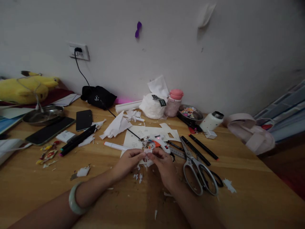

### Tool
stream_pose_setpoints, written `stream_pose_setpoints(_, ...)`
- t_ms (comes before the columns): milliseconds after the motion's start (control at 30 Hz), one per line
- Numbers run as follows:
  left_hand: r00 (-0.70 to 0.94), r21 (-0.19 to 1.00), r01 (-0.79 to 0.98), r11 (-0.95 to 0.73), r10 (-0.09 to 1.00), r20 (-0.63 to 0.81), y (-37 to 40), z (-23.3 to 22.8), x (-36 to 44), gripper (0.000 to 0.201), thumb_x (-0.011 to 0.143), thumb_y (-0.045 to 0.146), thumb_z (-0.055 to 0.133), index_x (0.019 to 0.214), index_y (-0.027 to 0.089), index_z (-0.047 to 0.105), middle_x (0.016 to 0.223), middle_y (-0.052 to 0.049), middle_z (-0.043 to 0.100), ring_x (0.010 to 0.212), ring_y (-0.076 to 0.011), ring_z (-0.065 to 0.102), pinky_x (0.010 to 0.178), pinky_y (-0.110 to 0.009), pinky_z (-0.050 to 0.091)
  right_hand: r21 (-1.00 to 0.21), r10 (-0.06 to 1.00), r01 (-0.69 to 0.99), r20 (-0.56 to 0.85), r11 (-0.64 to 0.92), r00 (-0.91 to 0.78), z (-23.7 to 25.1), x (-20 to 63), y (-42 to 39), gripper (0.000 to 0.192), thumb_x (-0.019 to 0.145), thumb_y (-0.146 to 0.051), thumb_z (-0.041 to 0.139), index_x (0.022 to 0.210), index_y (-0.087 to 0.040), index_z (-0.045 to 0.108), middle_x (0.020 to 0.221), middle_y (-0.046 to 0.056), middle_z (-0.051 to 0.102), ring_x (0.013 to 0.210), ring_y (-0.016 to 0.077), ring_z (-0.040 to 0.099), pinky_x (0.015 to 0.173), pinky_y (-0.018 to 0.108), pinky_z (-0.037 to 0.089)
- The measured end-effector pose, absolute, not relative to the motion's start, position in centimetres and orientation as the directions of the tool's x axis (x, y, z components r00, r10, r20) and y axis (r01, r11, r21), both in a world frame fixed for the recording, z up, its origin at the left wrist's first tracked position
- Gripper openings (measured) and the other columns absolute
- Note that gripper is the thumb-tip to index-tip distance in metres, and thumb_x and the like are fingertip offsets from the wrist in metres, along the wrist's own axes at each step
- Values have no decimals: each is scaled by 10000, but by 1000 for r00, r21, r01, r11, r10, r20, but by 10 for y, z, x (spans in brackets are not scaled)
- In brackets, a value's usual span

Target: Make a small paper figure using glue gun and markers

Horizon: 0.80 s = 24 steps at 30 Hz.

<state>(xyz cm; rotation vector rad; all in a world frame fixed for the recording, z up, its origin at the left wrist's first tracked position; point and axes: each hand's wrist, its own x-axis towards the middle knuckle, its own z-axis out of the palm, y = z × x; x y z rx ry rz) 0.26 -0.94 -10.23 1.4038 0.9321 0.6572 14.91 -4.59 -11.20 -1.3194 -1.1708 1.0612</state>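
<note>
Both hands meet at the middle of the wooden bench (250, 203). Left hand (127, 162) and right hand (164, 165) sit fingertip to fingertip, fingers pinched closed on a small white paper piece (146, 156) held between them, just above the bench surface. What the piece is cannot be told; it is mostly hidden by the fingers. A pale green bangle (75, 198) rings the left wrist.

White paper scraps (138, 176) lie scattered directly below the hands. Just beyond the fingertips lies a white hot glue gun (159, 142) with an orange trigger and a small red light, resting on a cut white card sheet (152, 132); its black cord (82, 74) runs back to a wall socket (79, 51).

Large scissors (199, 173) lie just beside the right hand, blades pointing away. Black marker pens (202, 147) lie beyond them. A white marker (115, 146) lies beyond the left hand. Further left, well apart: a dark phone (84, 120) and a second phone (50, 130), both flat.
</note>
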Motion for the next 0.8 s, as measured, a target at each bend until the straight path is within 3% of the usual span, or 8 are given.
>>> stream_pose_setpoints(133, 492, 984, 172, -38, 869, -52, -9, -105, 2, 269, 727, 393, 520, 638, 149, 591, 512, 42, 454, 498, -102, 369, 486, -195, 301, -994, 989, 104, 37, 22, 143, -111, 150, -45, 238, 689, -381, 595, 704, -143, 595, 746, 29, 531, 719, 147, 489, 670, 252, 389)
stream_pose_setpoints(333, 507, 937, 269, -225, 860, 61, -9, -105, 2, 251, 748, 321, 499, 571, 161, 575, 574, 17, 534, 601, -134, 458, 600, -206, 348, -998, 984, -59, -43, -33, 174, -115, 146, -45, 214, 665, -352, 612, 730, -149, 633, 907, 55, 566, 868, 170, 528, 799, 284, 399)
stream_pose_setpoints(467, 462, 955, 250, -160, 887, 28, -10, -102, 3, 254, 746, 339, 488, 592, 158, 578, 539, 23, 498, 568, -127, 437, 567, -206, 334, -1000, 989, 5, -8, -9, 147, -109, 149, -46, 201, 658, -330, 604, 743, -150, 628, 887, 49, 569, 804, 151, 528, 746, 266, 420)
stream_pose_setpoints(600, 429, 981, 193, -29, 902, -58, -12, -98, 3, 307, 748, 414, 459, 573, 168, 513, 455, 61, 336, 457, -101, 306, 452, -200, 257, -978, 988, 206, 42, 11, 148, -101, 153, -46, 240, 630, -341, 620, 772, -150, 593, 658, 3, 516, 575, 108, 456, 547, 225, 404)
stream_pose_setpoints(800, 473, 970, 220, -106, 881, -11, -11, -100, 3, 278, 739, 407, 484, 604, 165, 510, 563, 40, 442, 563, -117, 389, 532, -202, 310, -998, 990, 42, -43, -49, 134, -105, 149, -45, 303, 625, -364, 633, 803, -148, 518, 727, 17, 555, 662, 131, 524, 592, 232, 426)
